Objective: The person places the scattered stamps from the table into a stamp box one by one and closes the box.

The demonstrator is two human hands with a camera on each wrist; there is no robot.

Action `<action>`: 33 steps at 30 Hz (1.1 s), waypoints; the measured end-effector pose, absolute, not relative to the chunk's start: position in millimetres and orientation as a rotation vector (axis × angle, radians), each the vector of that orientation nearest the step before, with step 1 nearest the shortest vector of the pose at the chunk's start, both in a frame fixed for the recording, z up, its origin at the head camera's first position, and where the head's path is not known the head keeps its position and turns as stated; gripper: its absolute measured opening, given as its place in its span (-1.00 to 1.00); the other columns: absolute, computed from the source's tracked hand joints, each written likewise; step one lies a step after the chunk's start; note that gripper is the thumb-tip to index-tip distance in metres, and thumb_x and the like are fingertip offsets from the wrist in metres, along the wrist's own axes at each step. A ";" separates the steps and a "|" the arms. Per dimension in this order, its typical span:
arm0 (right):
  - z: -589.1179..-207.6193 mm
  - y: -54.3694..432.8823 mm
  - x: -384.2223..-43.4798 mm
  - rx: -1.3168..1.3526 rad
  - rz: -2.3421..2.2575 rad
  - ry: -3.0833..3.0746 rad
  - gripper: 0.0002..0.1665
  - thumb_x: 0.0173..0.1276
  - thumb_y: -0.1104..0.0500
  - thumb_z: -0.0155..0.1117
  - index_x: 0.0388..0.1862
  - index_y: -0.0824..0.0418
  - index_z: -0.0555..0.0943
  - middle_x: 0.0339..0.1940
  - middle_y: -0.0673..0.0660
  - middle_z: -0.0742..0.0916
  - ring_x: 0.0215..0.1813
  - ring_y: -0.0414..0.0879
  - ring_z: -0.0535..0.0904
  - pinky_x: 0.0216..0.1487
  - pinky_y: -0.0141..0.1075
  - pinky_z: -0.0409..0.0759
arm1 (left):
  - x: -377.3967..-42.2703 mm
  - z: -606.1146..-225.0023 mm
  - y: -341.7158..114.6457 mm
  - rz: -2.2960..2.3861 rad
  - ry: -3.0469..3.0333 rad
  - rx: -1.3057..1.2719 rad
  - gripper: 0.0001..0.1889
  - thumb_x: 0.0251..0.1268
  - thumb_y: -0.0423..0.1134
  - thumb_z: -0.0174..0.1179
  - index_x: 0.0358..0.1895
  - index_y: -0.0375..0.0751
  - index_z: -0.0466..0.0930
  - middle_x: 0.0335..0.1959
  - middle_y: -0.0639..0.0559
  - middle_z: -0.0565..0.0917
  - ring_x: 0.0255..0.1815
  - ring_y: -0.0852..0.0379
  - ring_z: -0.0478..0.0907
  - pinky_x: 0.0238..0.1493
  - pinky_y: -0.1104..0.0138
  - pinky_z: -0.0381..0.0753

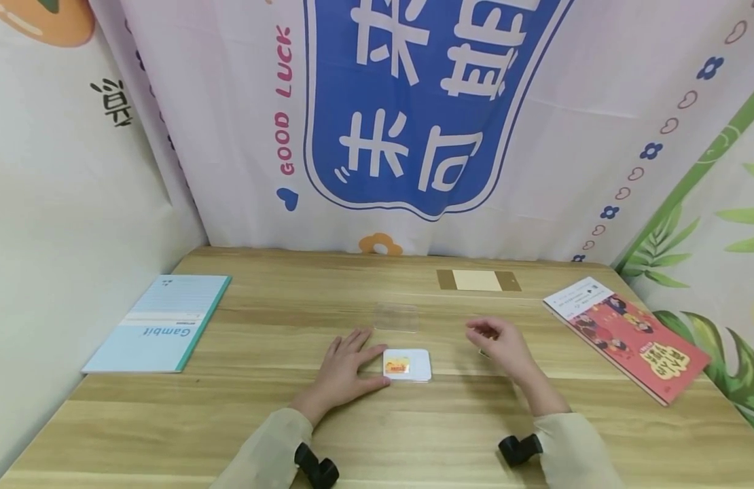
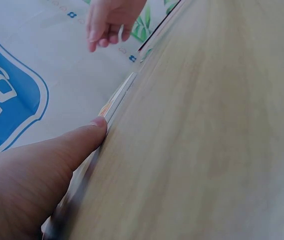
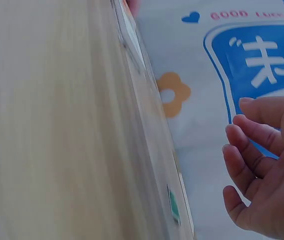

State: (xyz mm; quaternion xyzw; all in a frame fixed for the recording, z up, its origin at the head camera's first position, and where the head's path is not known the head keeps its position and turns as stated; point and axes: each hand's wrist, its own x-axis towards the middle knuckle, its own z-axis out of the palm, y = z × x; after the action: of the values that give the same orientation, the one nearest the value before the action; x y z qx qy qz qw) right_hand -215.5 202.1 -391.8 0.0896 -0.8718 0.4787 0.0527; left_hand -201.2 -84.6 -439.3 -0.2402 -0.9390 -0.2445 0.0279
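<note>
A flat white rounded rectangle (image 1: 420, 365) lies on the table, a small yellow-and-orange picture (image 1: 397, 365) on its left part. My left hand (image 1: 346, 373) rests beside it with fingers spread, and the thumb touches its edge in the left wrist view. Over the table to the right hovers my right hand (image 1: 504, 346), its fingers loosely bent and nothing visible between them in the right wrist view. Partly hidden below that hand is a small flat piece (image 1: 483, 353); a small green piece (image 3: 173, 205) shows on the table in the right wrist view.
A clear rectangular sheet (image 1: 397, 318) lies behind the white rectangle. Farther back is a brown-and-cream strip (image 1: 477, 280). A light blue notebook (image 1: 159, 322) lies at the left, a red booklet (image 1: 634, 339) at the right. Printed cloth (image 1: 248, 136) hangs behind the table.
</note>
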 end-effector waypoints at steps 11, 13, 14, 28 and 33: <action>-415.6 241.8 -221.3 0.137 1.406 -2.628 -0.69 0.11 0.25 0.23 -0.19 0.42 0.55 -0.35 0.19 0.61 -0.30 -0.08 0.46 -0.30 -0.39 0.42 | -201.6 -438.1 -84.4 -0.766 -2.887 -0.755 -0.33 -0.05 0.30 0.04 0.17 0.07 0.35 0.28 -0.10 0.12 0.29 -0.04 -0.07 0.18 -0.01 -0.22; -420.0 246.5 -221.6 0.135 1.397 -2.637 -0.70 0.11 0.28 0.22 -0.19 0.44 0.54 -0.33 0.22 0.62 -0.29 -0.06 0.48 -0.28 -0.40 0.43 | -201.8 -438.1 -84.6 -0.768 -2.885 -0.757 -0.33 -0.04 0.30 0.04 0.17 0.07 0.35 0.28 -0.11 0.12 0.29 -0.05 -0.07 0.18 -0.01 -0.22; -421.8 248.5 -221.5 0.130 1.393 -2.644 -0.71 0.11 0.30 0.21 -0.19 0.45 0.54 -0.32 0.23 0.62 -0.28 -0.06 0.48 -0.28 -0.40 0.43 | -201.8 -438.1 -84.7 -0.769 -2.885 -0.756 -0.33 -0.04 0.30 0.03 0.17 0.07 0.34 0.28 -0.11 0.12 0.29 -0.05 -0.08 0.18 -0.01 -0.22; -432.8 249.3 -219.0 0.128 1.246 -2.741 -0.74 0.01 0.25 0.31 -0.29 0.35 0.61 -0.37 0.15 0.54 -0.35 -0.09 0.39 -0.35 -0.30 0.36 | -199.2 -437.9 -85.7 -0.771 -2.882 -0.763 -0.34 -0.04 0.28 0.05 0.16 0.04 0.36 0.27 -0.14 0.13 0.28 -0.10 -0.06 0.17 -0.04 -0.21; -436.5 245.0 -220.5 0.205 1.173 -2.720 -0.72 -0.03 0.23 0.34 -0.29 0.31 0.62 -0.36 0.14 0.57 -0.34 -0.07 0.39 -0.32 -0.25 0.35 | -199.2 -437.4 -86.1 -0.772 -2.878 -0.765 -0.34 -0.03 0.27 0.05 0.16 0.04 0.36 0.27 -0.14 0.13 0.28 -0.10 -0.06 0.17 -0.05 -0.21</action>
State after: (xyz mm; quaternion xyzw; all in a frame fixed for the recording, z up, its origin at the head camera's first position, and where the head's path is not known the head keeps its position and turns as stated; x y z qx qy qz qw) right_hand -220.5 245.0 -436.5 0.0687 -0.9127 0.3936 0.0862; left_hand -199.2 -86.1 -437.4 -0.2485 -0.9350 -0.2507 0.0325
